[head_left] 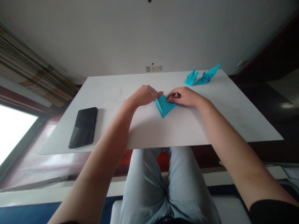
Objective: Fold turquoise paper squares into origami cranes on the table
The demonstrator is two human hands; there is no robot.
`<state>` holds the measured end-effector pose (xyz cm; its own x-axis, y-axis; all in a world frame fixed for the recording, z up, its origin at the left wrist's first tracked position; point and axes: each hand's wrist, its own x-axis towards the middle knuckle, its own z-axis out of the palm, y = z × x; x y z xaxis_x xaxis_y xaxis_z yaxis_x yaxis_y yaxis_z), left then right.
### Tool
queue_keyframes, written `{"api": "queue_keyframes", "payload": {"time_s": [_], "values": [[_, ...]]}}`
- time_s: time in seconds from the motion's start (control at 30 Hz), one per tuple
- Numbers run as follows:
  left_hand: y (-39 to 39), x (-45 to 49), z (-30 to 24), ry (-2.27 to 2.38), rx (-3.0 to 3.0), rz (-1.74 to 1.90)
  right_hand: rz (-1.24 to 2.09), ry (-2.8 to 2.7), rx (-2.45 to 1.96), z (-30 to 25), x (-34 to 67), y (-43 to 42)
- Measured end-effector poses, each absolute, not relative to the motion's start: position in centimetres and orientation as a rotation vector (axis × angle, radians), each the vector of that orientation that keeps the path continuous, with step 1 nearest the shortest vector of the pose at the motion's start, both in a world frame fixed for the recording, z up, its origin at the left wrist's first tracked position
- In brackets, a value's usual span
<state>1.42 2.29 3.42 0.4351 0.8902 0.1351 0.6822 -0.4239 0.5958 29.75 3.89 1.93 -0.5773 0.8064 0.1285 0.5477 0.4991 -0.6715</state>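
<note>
A folded sheet of blue origami paper (166, 107) lies on the white table (149, 133), one corner pointing toward me. A flap along its left side stands slightly raised. My left hand (147, 94) is closed at the paper's upper left edge, its thumb and fingers on that flap. From the other side, my right hand (181, 95) pinches the upper right edge between thumb and fingers. Parts of the paper's top are hidden beneath the fingers.
Two folded blue paper cranes, one upright (191, 77) and one with a long raised wing (207, 75), stand at the back right. A black phone or tablet (83, 127) lies near the front left edge. Wall sockets (153, 68) sit behind the table.
</note>
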Motion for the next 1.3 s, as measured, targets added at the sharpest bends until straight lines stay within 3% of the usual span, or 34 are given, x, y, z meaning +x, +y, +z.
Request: {"api": "queue_keyframes", "payload": {"time_s": [0.3, 1.0, 1.3], "values": [[2.6, -1.4, 4.9, 1.081, 2.241, 0.346, 0.93, -2.382, -1.046, 2.7, 30.3, 3.6], [1.9, -0.5, 5.1, 1.059, 2.263, 0.297, 0.885, -2.416, -0.93, 4.0, 29.5, 2.4], [2.0, -0.8, 4.7, 1.183, 2.209, 0.317, 0.656, -2.285, -1.046, 3.5, 29.7, 2.9]]}}
